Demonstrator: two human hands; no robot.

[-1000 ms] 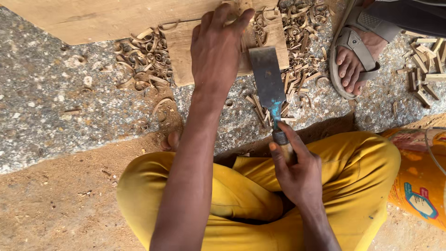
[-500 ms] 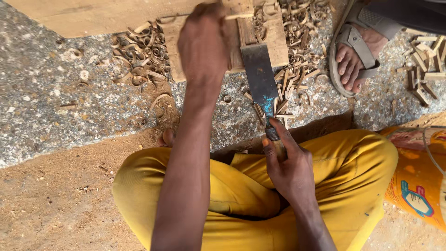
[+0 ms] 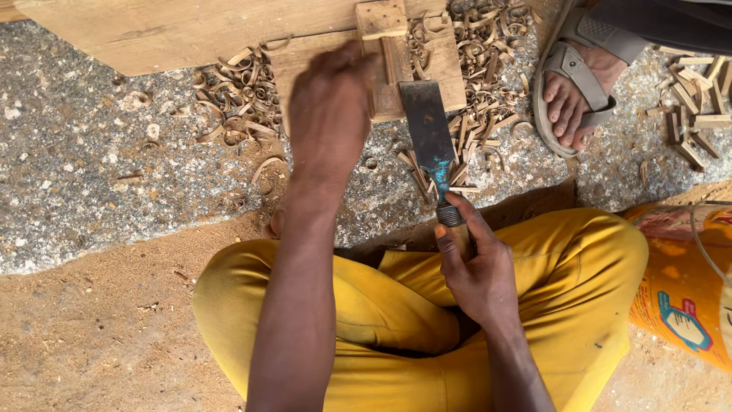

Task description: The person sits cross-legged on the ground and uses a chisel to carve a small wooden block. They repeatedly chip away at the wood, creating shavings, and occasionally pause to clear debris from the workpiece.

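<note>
I see my left hand (image 3: 329, 114) has slid right across the far wooden block (image 3: 385, 65), fingers flat on it, not gripping, while my right hand (image 3: 471, 263) stays clenched on the chisel (image 3: 428, 137), blade now resting on the block's near edge.

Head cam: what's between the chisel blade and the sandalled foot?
Curled wood shavings litter the stone ground between the chisel blade and the sandalled foot; nothing else, in the head view.

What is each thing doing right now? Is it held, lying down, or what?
Left hand: blurred, on the small wooden piece.
Right hand: gripping the chisel by its handle.
Chisel: blade flat against the wood.
Wood shavings: curled, scattered loose.
Sandalled foot: resting on the ground.
</note>
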